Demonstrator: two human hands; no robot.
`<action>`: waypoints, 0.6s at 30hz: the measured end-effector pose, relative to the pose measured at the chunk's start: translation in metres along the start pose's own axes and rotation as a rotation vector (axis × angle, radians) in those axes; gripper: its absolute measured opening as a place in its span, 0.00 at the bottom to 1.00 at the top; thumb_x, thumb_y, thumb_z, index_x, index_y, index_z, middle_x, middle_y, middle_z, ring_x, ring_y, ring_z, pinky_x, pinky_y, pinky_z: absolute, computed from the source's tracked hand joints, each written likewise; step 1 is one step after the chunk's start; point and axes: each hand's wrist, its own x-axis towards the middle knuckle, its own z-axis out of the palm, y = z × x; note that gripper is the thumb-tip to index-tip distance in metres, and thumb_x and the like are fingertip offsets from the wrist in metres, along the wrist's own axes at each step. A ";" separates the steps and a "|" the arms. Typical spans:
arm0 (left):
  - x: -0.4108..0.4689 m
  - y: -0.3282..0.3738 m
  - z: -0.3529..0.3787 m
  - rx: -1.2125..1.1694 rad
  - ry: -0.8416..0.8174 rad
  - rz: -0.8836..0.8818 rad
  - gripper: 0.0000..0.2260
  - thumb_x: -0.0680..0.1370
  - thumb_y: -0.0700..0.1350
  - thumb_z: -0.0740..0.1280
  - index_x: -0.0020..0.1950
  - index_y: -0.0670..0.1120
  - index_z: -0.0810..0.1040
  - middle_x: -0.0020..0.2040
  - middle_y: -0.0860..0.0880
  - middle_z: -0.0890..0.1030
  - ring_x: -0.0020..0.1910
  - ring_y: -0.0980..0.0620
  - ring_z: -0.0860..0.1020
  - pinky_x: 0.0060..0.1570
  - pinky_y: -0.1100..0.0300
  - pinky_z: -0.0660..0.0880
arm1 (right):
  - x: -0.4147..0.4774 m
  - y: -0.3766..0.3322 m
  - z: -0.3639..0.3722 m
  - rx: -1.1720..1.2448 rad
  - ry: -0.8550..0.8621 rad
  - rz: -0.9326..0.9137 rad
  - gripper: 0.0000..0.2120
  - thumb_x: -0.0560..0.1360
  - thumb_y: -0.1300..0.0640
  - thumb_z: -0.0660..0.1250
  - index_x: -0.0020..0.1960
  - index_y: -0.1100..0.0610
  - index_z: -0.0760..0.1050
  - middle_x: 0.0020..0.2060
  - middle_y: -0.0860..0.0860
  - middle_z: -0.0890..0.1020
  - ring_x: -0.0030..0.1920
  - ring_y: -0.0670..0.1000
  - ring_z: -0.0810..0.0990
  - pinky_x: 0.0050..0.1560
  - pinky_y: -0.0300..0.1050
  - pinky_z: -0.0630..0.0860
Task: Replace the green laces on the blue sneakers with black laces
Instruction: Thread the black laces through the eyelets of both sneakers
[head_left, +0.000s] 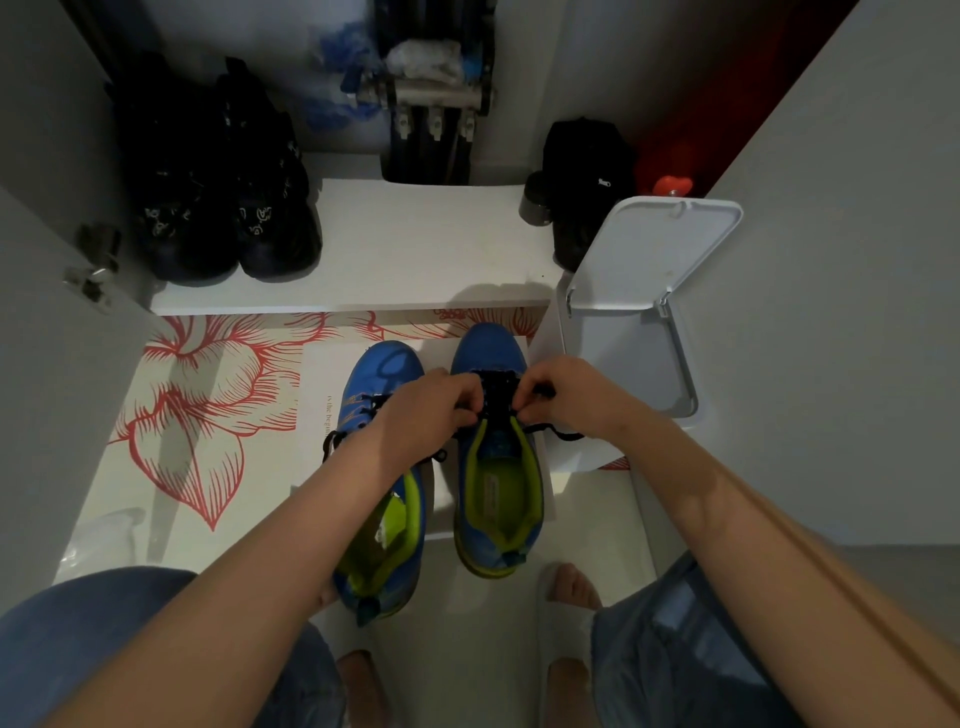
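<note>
**A:** Position check. The blue sneakers stand side by side, toes away from you, on a white sheet (322, 384) over the floral mat (197, 415), centre of frame. That is the frame-left sneaker (387, 371) and the frame-right sneaker (488, 351).

**B:** Hands?

**A:** Both are at the top of the frame-right sneaker's lacing. Your left hand (436, 410) is curled and pinching the black lace (496, 387) on one side. Your right hand (558, 392) pinches the other end, and its tail trails toward the white bin (649, 332) at right of frame. Your knuckles hide the exact finger placement.

**B:** Which step?

**A:** My judgement is the close of lacing on this shoe. The rows look filled with black, and the ends are either being drawn snug or readied for a knot. No green lace is in view. The frame-left sneaker also carries black lace, with its ends lying loose off its left side, apparently untied.

**B:** Next move?

**A:** It likely calls for an equal pull from both hands so the ends match. Then cross them and tie while keeping the tongue flat. The loose ends on the frame-left sneaker probably want the same treatment after that.
</note>
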 end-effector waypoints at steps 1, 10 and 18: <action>-0.001 0.000 -0.002 0.008 -0.014 0.013 0.05 0.79 0.42 0.63 0.53 0.45 0.74 0.49 0.47 0.72 0.47 0.49 0.74 0.45 0.60 0.68 | 0.000 0.000 0.000 0.009 -0.003 0.002 0.06 0.70 0.65 0.72 0.47 0.60 0.80 0.38 0.45 0.77 0.42 0.44 0.75 0.39 0.27 0.69; -0.023 0.034 -0.018 0.221 0.205 0.138 0.14 0.79 0.35 0.56 0.61 0.46 0.73 0.56 0.47 0.76 0.51 0.45 0.77 0.43 0.55 0.69 | 0.004 -0.001 0.003 -0.093 -0.027 -0.007 0.06 0.71 0.63 0.71 0.48 0.59 0.80 0.42 0.48 0.77 0.46 0.47 0.75 0.47 0.39 0.73; -0.021 0.038 -0.016 0.299 0.183 0.200 0.10 0.77 0.35 0.58 0.53 0.48 0.66 0.37 0.55 0.66 0.42 0.51 0.74 0.42 0.55 0.73 | 0.004 -0.002 0.002 -0.105 -0.037 -0.030 0.04 0.71 0.64 0.71 0.46 0.59 0.79 0.38 0.46 0.75 0.44 0.48 0.75 0.45 0.39 0.70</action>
